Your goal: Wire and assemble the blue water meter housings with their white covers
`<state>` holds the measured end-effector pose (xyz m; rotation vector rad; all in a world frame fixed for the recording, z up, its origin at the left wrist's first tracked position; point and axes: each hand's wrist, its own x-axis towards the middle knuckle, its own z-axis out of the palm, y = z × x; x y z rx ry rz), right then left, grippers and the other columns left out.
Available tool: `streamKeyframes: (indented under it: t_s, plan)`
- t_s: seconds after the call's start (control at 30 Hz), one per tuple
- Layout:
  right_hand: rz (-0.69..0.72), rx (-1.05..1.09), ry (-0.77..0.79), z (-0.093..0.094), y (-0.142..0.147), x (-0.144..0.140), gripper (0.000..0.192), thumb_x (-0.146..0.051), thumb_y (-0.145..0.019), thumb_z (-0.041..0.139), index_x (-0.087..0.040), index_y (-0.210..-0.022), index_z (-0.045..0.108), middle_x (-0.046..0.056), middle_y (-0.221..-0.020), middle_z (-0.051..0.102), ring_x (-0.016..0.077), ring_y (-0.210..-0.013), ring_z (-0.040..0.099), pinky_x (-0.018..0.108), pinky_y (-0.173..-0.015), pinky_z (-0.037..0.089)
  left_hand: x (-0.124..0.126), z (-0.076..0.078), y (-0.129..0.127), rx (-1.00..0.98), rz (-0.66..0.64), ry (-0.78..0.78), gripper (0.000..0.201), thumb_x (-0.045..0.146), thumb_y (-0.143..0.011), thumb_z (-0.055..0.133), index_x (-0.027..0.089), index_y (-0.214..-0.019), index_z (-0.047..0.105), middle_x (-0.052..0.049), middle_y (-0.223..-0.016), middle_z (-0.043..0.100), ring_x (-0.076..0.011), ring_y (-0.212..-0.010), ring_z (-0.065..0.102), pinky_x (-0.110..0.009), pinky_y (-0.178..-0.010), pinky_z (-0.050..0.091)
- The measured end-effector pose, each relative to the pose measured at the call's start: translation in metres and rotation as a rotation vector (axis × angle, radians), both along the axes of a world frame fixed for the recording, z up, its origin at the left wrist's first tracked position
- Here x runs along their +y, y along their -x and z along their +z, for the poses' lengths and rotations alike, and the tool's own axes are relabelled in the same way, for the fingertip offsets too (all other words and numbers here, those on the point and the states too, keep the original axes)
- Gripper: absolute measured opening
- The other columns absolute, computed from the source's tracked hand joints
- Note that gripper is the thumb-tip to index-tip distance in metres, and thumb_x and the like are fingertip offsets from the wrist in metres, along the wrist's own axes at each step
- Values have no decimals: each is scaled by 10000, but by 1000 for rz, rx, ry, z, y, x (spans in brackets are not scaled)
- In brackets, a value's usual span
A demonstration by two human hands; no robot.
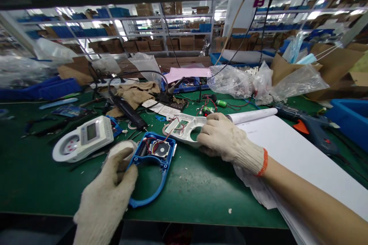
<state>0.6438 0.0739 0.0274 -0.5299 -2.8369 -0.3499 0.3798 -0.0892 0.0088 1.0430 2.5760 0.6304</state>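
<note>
**Both hands on the opened casing**

I see my left hand (110, 183) curled around the blue shell (152, 168) on the desk (43, 180). My right hand (227, 139), arm stretched across, grips the white cover (184, 128) just beside it.

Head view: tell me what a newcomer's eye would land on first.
The opened blue housing with its red wiring, at the centre of the green mat, held by the gloved left hand. Just right, the gloved right hand rests on a white cover. Far left lies an assembled white device with a display.
</note>
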Motion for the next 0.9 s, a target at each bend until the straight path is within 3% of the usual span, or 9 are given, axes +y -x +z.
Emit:
streamKeyframes:
  t_s: [0.1, 0.2, 0.47, 0.6, 0.7, 0.8, 0.9]
  plan:
    - [18, -17, -20, 17, 5, -24, 92, -161, -905, 576, -211, -850, 630, 46, -797, 668, 210, -739, 530, 379, -741, 309, -1, -2, -2, 3, 15, -25, 466, 527, -882, 515, 472, -1344, 494, 33, -1060, 761, -247, -914, 729, -385, -795, 524]
    - [53, -52, -7, 25, 10, -48, 125, -135, -916, 572, -208, -826, 618, 43, -758, 659, 208, -691, 544, 363, -652, 304, -1, -8, -1, 4, 9, -80, 463, 522, -880, 525, 425, -1333, 518, 19, -1046, 763, -232, -926, 731, -338, -763, 526]
    - [-61, -179, 227, -3, 26, -86, 71, -167, -815, 668, -227, -803, 632, 49, -699, 666, 240, -624, 623, 322, -475, 212, -3, -11, -4, -27, -9, -107, 427, 483, -908, 503, 385, -1322, 540, 16, -1131, 752, -227, -1042, 709, -317, -831, 523]
    - [-241, -321, 423, 4, 24, -84, 179, -345, -869, 636, -224, -737, 636, 60, -665, 655, 206, -530, 576, 319, -445, 142, 3, -9, -17, 50, -60, 64, 479, 519, -936, 407, 363, -1376, 514, -49, -1149, 742, -292, -1041, 704, -356, -746, 504]
    - [-252, -294, 625, 11, 18, -71, 375, -607, -831, 634, -241, -750, 633, 38, -664, 624, 175, -510, 514, 301, -444, 162, 10, -7, -28, 60, -143, 157, 503, 513, -964, 313, 356, -1413, 475, -59, -1011, 751, -279, -871, 725, -366, -701, 482]
    - [-220, -288, 731, 9, 16, -58, 365, -587, -795, 678, -242, -697, 617, -8, -586, 553, 134, -466, 448, 273, -452, 221, 13, -7, -30, 33, -248, 141, 493, 546, -962, 338, 370, -1395, 494, -38, -972, 745, -256, -832, 721, -365, -726, 492]
    - [-246, -273, 776, 8, 18, -54, 304, -480, -786, 710, -224, -652, 614, -25, -566, 537, 113, -465, 429, 261, -485, 257, 9, -13, -20, 64, -319, -19, 437, 552, -955, 407, 356, -1306, 579, -20, -1106, 738, -237, -994, 701, -344, -840, 513]
